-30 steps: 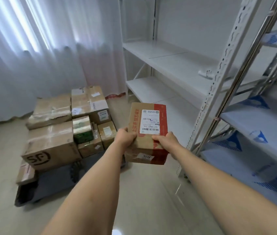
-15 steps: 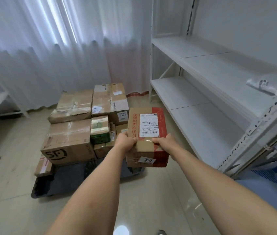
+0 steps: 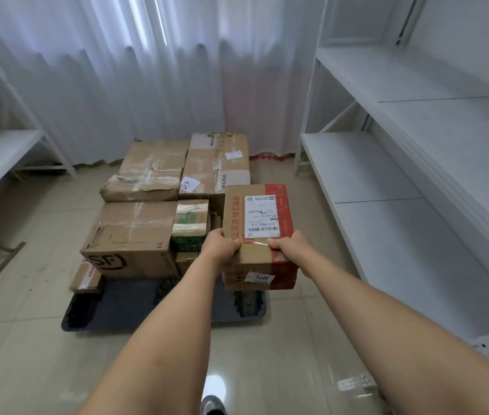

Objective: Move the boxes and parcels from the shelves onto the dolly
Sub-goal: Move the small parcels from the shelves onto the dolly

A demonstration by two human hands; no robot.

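**Parcel held over a loaded dolly**

The dark, flat dolly sits on the tiled floor and carries a cluster of cardboard boxes. The large SF-marked box stands at the front left, a crumpled, tape-wrapped box sits behind it, and a tall box with a white label stands beside that one. A small green-and-white carton is wedged between them, and a small flat parcel lies at the front left corner of the dolly.

Both hands hold one brown-and-red parcel in the air above the dolly's right side (near its front edge). The left hand has its grip closed round the parcel's left near corner; the right hand grips the right near corner, thumbs on top. The parcel is a rectangular cardboard box with glossy tape, a white barcode label on top and a small sticker reading 3011 on its near face.

White metal shelves stand at the right, before a sheer white curtain.
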